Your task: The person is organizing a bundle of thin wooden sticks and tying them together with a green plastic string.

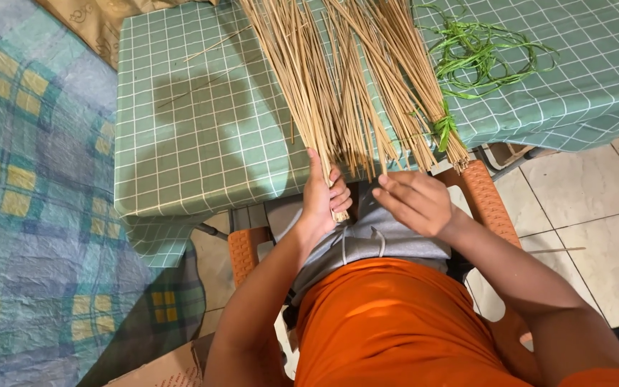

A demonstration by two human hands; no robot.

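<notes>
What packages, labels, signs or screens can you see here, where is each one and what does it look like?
Cardboard box: bottom edge of the view, on the floor left of the person's left arm; plain brown, only a flap corner shows.
No labels, signs or screens are in view.

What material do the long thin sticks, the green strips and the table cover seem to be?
Sticks: probably dried plant midribs, tan, matte, stiff. Green strips: likely fresh leaf, curling loosely; one ties a bundle. Table cover: looks like vinyl or oilcloth, smooth with slight sheen.
</notes>
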